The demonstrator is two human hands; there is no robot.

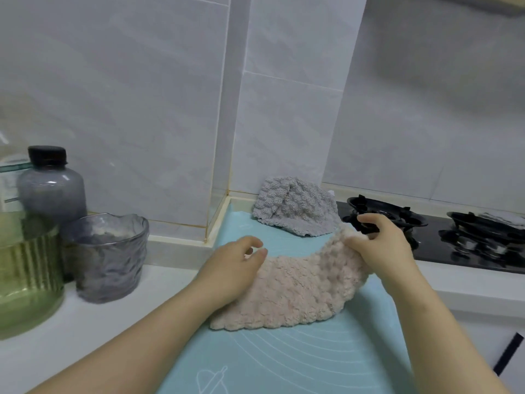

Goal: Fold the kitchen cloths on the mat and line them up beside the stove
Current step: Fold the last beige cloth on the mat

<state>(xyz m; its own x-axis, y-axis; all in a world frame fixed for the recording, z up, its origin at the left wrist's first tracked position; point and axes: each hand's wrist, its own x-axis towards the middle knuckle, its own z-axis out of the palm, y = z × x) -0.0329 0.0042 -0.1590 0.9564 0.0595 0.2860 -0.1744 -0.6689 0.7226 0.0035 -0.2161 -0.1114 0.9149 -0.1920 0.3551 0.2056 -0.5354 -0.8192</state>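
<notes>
1. Head view, the work: a pink cloth (295, 294) lies on the mat (284, 365), bowed into a crescent, its far right corner lifted off the surface.
2. The right hand (383, 243) has its fingers curled round that raised corner and pinches it, probably to pull the cloth taut or bring the corner over for a fold.
3. The left hand (233, 265) rests on the cloth's left end with the fingers bent. It seems to pin that end so the cloth does not slide as the other side is pulled. I cannot tell whether the fingertips pinch the edge or only press on it.
4. Head view, the rest of the task: a grey cloth (295, 211) sits at the mat's far edge against the wall, just beside the stove (454, 245). It looks bunched rather than squared, so it may yet need folding.
5. Something pale lies on the far right burner; it may be another cloth, but it is too blurred to say.
6. Left of the mat stand a bottle (51, 189), a glass (108, 257) and a green jar (25, 280), well apart from the cloths.
7. Judgement: the folding is at an early stage.
</notes>
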